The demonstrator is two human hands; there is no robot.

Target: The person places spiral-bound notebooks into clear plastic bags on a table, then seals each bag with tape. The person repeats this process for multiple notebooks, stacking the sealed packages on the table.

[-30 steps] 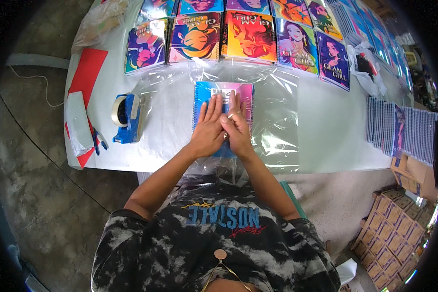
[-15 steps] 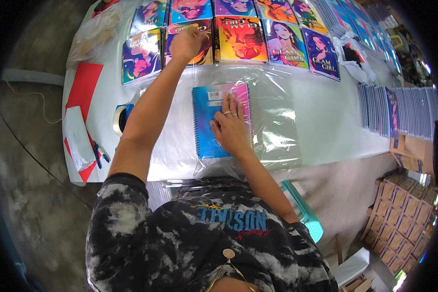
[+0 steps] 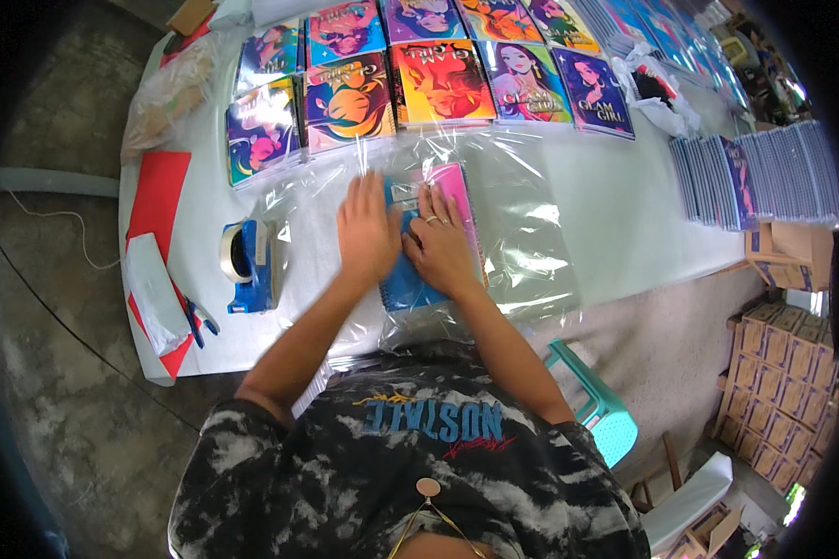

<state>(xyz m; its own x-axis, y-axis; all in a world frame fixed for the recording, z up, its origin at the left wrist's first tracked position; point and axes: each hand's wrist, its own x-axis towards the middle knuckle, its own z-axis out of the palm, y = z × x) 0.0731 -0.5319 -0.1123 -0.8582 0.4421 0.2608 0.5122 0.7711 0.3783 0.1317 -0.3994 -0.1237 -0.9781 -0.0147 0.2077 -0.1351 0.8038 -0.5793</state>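
Observation:
A spiral notebook (image 3: pixel 410 279) with a blue and pink cover lies in front of me on a clear plastic sheet (image 3: pixel 522 224). My right hand (image 3: pixel 440 247) rests on its cover with fingers stretched out, a ring on one of them. At the notebook's left edge is my left hand (image 3: pixel 367 228), slightly blurred, its fingers straight and flat over the plastic. Neither hand grips anything. Whether the left palm presses on the cover or only on the film I cannot tell.
A blue tape dispenser (image 3: pixel 254 265) stands left of my left arm. Scissors (image 3: pixel 200 321) and a white packet (image 3: pixel 157 293) lie on red sheets (image 3: pixel 161 191). Rows of colourful notebooks (image 3: pixel 443 82) line the far side. Stacked notebooks (image 3: pixel 792 177) stand right; a green stool (image 3: pixel 606 419) is below.
My left hand has come back from the far row of notebooks to the left edge of the blue and pink one. My right hand stays on the cover. The view has shifted slightly.

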